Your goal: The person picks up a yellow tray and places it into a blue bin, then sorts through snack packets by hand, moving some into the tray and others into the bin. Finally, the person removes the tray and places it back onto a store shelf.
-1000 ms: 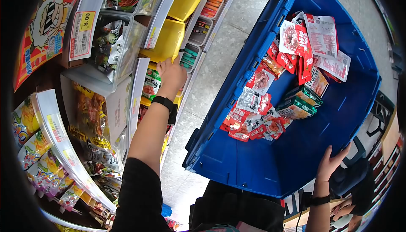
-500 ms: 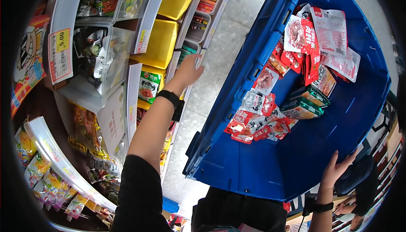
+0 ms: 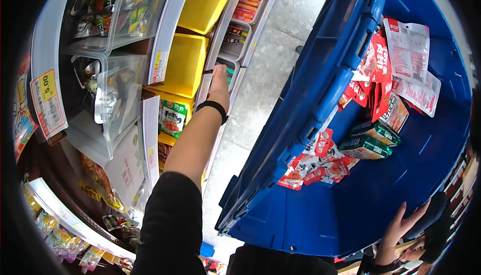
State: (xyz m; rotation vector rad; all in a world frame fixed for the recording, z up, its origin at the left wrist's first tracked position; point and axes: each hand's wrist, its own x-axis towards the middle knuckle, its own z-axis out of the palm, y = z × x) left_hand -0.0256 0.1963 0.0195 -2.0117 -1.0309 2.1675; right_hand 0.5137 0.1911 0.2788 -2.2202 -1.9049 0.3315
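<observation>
My left hand (image 3: pixel 219 81), with a black wristband, reaches over a small clear shelf bin (image 3: pixel 235 66) where teal packaging shows. Its fingers are foreshortened and partly hidden, so I cannot see whether they hold anything. My right hand (image 3: pixel 397 229) is at the near right rim of a blue crate (image 3: pixel 260 225), its thumb on the inner side and its fingers along the edge. Inside the tilted crate lie red-and-white snack pouches (image 3: pixel 328 167), silver-backed pouches (image 3: pixel 408 49) and green snack boxes (image 3: pixel 366 146).
Yellow bins (image 3: pixel 184 67) line the shelf at left, one holding a green snack pouch (image 3: pixel 173 118). Clear tubs (image 3: pixel 95 94) of packaged snacks and a price tag (image 3: pixel 48 102) are further left. Grey floor (image 3: pixel 270 64) separates shelf and crate. Another person's hand (image 3: pixel 415 249) shows lower right.
My left hand has moved from beside the shelf edge to over the small clear bin. The crate appears shifted slightly right and lower in view, with my right hand still at its rim.
</observation>
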